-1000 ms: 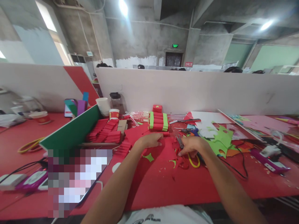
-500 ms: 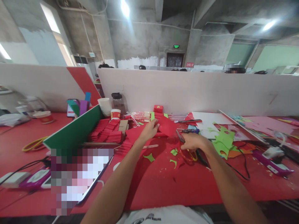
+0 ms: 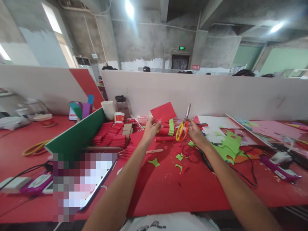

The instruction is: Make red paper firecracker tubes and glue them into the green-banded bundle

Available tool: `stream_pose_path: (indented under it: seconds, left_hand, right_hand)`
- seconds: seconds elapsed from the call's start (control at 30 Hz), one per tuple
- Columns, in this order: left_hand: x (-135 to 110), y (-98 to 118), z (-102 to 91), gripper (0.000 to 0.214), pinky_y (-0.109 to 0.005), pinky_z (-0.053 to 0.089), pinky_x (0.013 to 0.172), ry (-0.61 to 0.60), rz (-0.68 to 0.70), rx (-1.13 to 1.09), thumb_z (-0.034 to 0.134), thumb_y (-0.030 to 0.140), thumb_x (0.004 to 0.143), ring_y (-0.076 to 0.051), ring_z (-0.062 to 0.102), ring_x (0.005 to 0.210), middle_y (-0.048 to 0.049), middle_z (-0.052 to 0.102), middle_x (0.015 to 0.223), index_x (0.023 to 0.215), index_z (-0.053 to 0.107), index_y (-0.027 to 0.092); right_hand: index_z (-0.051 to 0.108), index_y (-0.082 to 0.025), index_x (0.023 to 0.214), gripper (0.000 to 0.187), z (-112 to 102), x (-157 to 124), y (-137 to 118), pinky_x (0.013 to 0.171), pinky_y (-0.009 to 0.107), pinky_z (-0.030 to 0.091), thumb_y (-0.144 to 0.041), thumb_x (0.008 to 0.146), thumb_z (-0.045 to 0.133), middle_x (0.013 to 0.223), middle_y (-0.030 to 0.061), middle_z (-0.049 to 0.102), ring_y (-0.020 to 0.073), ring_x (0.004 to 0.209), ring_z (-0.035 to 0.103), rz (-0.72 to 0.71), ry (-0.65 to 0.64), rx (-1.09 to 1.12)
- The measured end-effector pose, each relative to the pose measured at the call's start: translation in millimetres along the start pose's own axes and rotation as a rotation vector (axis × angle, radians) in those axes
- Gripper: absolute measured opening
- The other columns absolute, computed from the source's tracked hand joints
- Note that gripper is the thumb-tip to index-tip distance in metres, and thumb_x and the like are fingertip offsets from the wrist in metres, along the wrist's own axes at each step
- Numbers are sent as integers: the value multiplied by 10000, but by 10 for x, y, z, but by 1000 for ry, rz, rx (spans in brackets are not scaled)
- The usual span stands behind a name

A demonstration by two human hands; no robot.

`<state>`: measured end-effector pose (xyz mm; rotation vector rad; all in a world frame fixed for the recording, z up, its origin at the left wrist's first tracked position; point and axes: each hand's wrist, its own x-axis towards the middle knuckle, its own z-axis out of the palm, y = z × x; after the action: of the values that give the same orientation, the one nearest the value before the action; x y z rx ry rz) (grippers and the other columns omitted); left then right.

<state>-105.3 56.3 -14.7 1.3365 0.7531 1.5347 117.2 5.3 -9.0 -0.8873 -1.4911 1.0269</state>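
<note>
Red sheet [image 3: 164, 111] is raised at frame centre; the fingers of the left hand [image 3: 152, 129] pinch its lower left corner. Scissors [image 3: 185, 119], just right of it, point blades upward; the fingers of the right hand [image 3: 195, 131] are closed on the handles. Red rolls [image 3: 165, 131] lie below the sheet. Green scraps [image 3: 179, 157] dot the counter [image 3: 183, 197], lower centre.
</note>
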Motion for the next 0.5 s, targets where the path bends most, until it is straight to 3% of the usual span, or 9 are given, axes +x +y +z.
stream_pose_path:
  seconds: [0.1,0.23,0.5]
  left_hand:
    - [2,10,1,274,-251,530,642,21,5,19,688,379,786,-111,617,623,7,604,744,882,536,172]
    - [-3,7,3,268,-228,510,622,30,21,55,616,420,845,-97,612,622,-3,622,752,849,525,168]
    - [15,29,-14,212,-240,509,639,115,73,43,554,377,891,-102,625,619,-7,662,793,854,449,197]
  right_hand:
    - [411,-308,1280,586,42,-24,-13,638,299,510,-490,786,667,892,-7,634,169,696,650,-14,-13,99]
    - [427,-295,1295,642,50,-45,-15,566,277,481,-613,783,649,867,10,603,160,665,598,21,-47,42]
    - [455,-284,1253,650,43,-108,-63,500,208,385,-682,773,641,746,-47,427,95,575,393,120,-314,57]
